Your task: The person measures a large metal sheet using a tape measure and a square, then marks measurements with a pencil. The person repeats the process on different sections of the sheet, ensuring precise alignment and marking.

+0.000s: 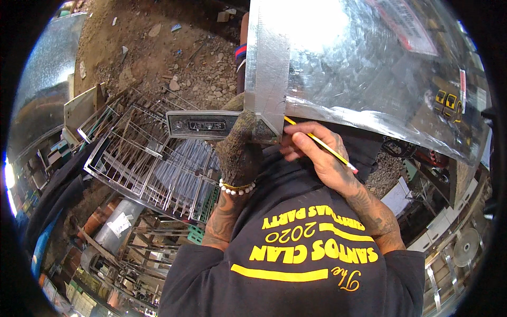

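Note:
A large shiny sheet of galvanised metal (369,63) with a folded edge strip (268,63) fills the upper right. My left hand (238,153), in a dark knit work glove with a pearl-bead bracelet at the wrist, grips a grey metal square (203,124) and presses it against the sheet's lower corner. My right hand (317,150), bare, holds a yellow pencil (327,148) with a pink eraser end. The pencil tip touches the sheet's bottom edge beside the square. Both forearms are tattooed and rise from a dark shirt with yellow lettering.
A stack of wire racks (153,164) lies to the left over dark cloth. Behind it is bare dirt ground with stones and scraps (174,58). A curved metal sheet (42,90) stands at far left. Metal ducts, frames and boxes crowd the lower left and right.

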`<state>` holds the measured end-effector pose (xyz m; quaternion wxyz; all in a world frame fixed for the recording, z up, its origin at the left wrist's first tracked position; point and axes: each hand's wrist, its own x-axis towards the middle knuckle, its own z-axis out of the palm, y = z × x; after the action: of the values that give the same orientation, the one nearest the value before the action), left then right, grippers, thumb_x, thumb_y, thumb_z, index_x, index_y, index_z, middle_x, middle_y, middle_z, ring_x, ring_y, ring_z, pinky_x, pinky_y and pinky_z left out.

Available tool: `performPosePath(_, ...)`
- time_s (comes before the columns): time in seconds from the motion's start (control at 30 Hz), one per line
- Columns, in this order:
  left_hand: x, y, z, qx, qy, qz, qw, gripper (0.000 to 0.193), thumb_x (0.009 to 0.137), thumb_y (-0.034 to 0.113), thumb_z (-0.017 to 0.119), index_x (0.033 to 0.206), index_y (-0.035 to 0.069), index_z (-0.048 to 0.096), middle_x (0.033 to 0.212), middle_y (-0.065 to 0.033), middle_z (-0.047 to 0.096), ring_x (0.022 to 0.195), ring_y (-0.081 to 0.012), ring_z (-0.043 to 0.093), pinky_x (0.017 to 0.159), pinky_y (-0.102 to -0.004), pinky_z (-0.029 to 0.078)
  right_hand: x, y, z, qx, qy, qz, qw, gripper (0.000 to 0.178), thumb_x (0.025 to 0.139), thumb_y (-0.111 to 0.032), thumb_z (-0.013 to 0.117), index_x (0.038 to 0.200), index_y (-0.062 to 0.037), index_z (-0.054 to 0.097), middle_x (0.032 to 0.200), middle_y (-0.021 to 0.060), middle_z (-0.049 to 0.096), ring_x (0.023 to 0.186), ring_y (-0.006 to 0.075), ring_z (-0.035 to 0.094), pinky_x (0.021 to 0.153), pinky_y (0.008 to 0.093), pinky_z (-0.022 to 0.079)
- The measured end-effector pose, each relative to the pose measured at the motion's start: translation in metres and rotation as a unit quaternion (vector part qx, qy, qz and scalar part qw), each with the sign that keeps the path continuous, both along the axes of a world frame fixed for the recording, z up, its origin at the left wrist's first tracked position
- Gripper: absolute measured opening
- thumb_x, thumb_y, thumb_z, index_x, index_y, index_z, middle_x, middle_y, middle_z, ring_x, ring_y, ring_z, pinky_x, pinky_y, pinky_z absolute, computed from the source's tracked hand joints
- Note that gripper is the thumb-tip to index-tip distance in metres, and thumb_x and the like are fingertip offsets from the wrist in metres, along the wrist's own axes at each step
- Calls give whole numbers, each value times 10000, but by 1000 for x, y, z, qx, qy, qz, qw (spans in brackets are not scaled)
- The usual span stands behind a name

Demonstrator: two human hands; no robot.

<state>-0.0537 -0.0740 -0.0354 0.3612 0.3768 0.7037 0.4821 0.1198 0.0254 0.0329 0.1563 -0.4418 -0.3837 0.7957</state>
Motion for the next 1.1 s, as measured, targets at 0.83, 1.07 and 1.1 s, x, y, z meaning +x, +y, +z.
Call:
performPosePath(0.83,-4,32,40,67,-409,165,895,507,931,241,683,1330,-18,505,1181,-110,620,1029,-201,646,878,-354,560,-33,8,-16,-62,51,-80,994,282,914,-164,728,1111,28,666,1035,80,698,912,152,682,828,292,574)
performPosePath(1.07,-6,23,30,67,-448,175,874,386,979,227,592,1286,-5,573,1196,-129,651,1077,-217,639,931,-388,526,-34,8,-14,-63,57,-89,992,293,918,-170,723,1118,36,663,1032,91,696,920,165,683,835,305,581)
performPosePath(1.1,-6,23,30,62,-440,178,878,419,959,223,629,1298,-12,553,1187,-122,640,1061,-206,638,914,-373,535,-34,9,-14,-71,55,-82,993,288,924,-156,712,1142,23,656,1049,85,692,938,165,674,840,312,575)
